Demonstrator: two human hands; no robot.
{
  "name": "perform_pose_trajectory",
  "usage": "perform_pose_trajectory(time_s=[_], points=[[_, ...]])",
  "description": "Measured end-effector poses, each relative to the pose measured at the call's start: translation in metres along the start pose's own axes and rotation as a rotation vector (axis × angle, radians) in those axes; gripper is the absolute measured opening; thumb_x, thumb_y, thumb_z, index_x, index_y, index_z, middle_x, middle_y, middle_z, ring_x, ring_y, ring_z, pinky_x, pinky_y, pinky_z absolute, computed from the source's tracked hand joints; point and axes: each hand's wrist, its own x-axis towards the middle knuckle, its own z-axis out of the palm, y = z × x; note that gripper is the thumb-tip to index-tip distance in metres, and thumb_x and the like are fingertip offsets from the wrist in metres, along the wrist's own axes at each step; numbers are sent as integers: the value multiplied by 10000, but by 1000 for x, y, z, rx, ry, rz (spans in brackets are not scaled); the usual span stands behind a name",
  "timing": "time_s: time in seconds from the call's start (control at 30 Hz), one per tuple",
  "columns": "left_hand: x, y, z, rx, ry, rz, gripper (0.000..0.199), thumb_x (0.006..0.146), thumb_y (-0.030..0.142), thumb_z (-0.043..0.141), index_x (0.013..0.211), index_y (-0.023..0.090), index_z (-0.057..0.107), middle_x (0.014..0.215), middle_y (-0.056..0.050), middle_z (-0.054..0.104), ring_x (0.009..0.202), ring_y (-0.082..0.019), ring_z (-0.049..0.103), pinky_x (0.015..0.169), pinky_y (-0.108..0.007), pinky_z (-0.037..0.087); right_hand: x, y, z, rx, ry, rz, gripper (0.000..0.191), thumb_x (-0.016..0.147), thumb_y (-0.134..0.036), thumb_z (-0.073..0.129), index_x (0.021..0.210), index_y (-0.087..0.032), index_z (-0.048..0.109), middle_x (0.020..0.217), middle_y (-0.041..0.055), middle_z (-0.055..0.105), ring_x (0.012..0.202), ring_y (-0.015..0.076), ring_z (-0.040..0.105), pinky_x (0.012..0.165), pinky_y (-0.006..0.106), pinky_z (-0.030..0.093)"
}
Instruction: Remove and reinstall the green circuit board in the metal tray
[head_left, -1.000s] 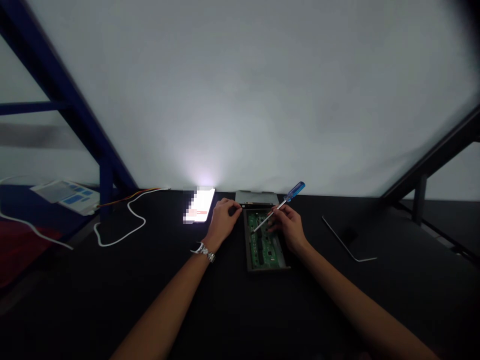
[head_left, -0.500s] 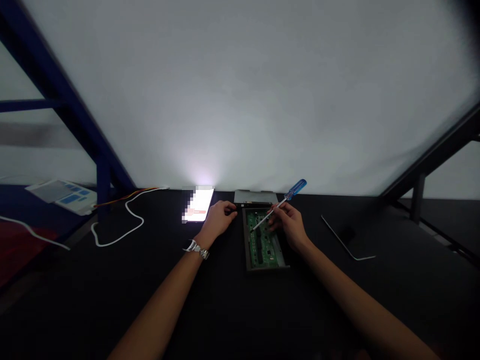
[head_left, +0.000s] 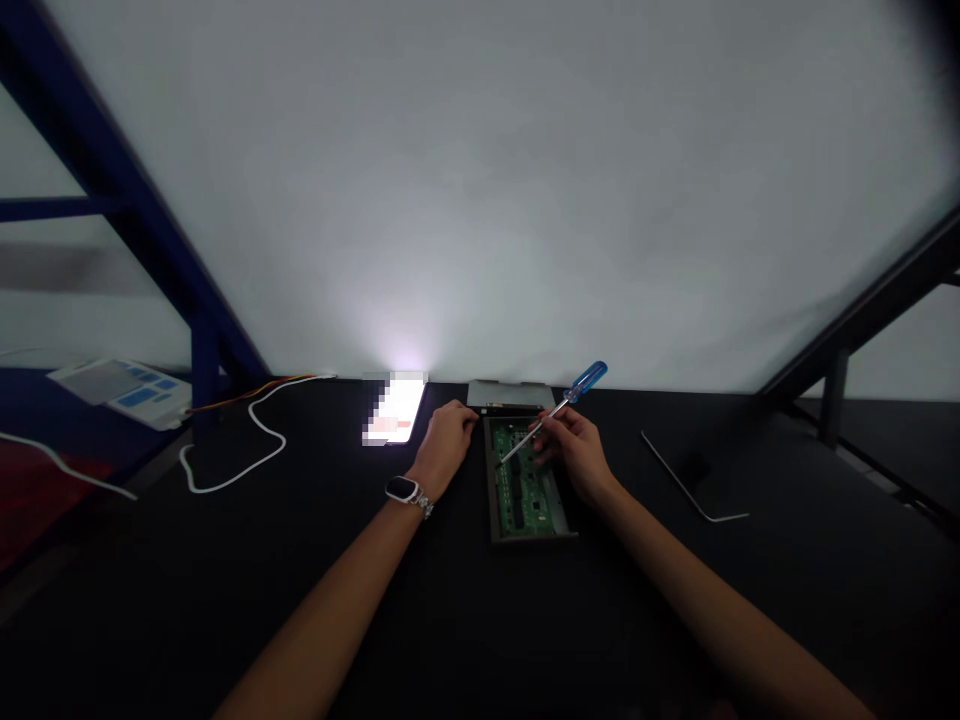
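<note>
So our right hand (head_left: 579, 452) pinches the screwdriver (head_left: 562, 405) diagonally, tip down-left over the green board (head_left: 533, 490), can't tell if our left hand (head_left: 442, 445) grips anything, but we've got room past the frame's near edge (head_left: 534, 539).

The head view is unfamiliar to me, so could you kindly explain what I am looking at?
There is no machine here, just a person's two bare hands. The view comes from one camera worn on the head, looking forward and down. The right hand holds a blue-handled screwdriver, its shaft slanting down over a green circuit board in an open case; whether its tip touches is too small to tell. The left hand, with a watch on its wrist, is near the case's far left corner; I cannot tell if it grips anything. On the dark table also lie a grey plate behind the case, a glowing screen and white cable to the left, and a bent rod to the right.
</note>
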Motion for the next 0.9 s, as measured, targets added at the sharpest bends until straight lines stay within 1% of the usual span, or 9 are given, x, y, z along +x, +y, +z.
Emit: perform_pose_trajectory(time_s=[0.1, 0.2, 0.27, 0.33, 0.43, 0.5, 0.63, 0.73, 0.9], points=[[3, -1, -1, 7, -4, 5, 213, 836, 50, 547, 862, 157, 729, 890, -73, 673, 800, -180, 633, 787, -319, 501, 1, -1, -2, -13, -5, 4, 314, 712, -404, 763, 847, -175, 596, 795, 35, 702, 534, 129, 591, 407, 254, 547], [4, 2, -7, -14, 23, 8, 181, 845, 85, 562, 864, 167, 722, 884, -66, 669, 778, -177, 630, 757, -312, 501, 3, -3, -4, -19, -1, 4, 320, 711, -407, 759, 854, -173, 595, 796, 35, 699, 540, 131, 600, 419, 258, 553], [4, 7, -10, -43, 61, 12, 165, 865, 125, 562, 880, 176, 718, 888, -63, 668, 776, -179, 627, 748, -316, 501, 5, -7, -7, -20, 20, -17, 330, 717, -404, 750, 892, -177, 586, 780, 24, 687, 536, 133, 607, 418, 258, 550], [7, 14, -11, -87, 62, 41, 167, 882, 156, 555, 907, 188, 717, 899, -61, 671, 796, -185, 631, 756, -323, 502, 6, -11, -9, -33, 57, -70, 362, 729, -395, 735, 978, -195, 566, 751, -4, 666, 523, 135, 609, 407, 251, 539], [16, 24, -2, -141, -23, 116, 169, 868, 157, 574, 940, 198, 722, 946, -66, 690, 873, -203, 643, 819, -343, 498, 7, -17, -13, -78, 95, -172, 458, 760, -377, 711, 1142, -248, 493, 715, -49, 629, 511, 132, 607, 403, 228, 518], [24, 30, 8, -140, -87, 159, 169, 838, 150, 608, 939, 204, 733, 935, -66, 706, 894, -217, 647, 853, -361, 487, 7, -20, -15, -113, 108, -219, 491, 782, -369, 696, 1195, -270, 451, 708, -62, 612, 501, 125, 596, 406, 219, 508], [34, 40, 21, -64, -175, 178, 172, 828, 163, 608, 892, 236, 750, 883, -53, 711, 847, -229, 649, 775, -361, 485, 7, -21, -17, -163, 116, -261, 484, 804, -363, 680, 1215, -272, 442, 680, -77, 572, 457, 114, 556, 400, 227, 498], [29, 40, 15, -12, -174, 176, 198, 821, 153, 589, 881, 245, 754, 867, -53, 701, 833, -230, 642, 724, -343, 473, 4, -23, -15, -192, 112, -277, 479, 820, -356, 664, 1240, -272, 449, 650, -88, 538, 439, 108, 542, 407, 226, 488], [8, 27, -10, 6, -133, 101, 182, 794, 163, 603, 852, 242, 757, 851, -57, 694, 740, -203, 634, 657, -317, 456, 3, -31, 2, -277, 41, -304, 469, 829, -331, 650, 1261, -264, 479, 649, -79, 522, 435, 103, 540, 420, 229, 464]])
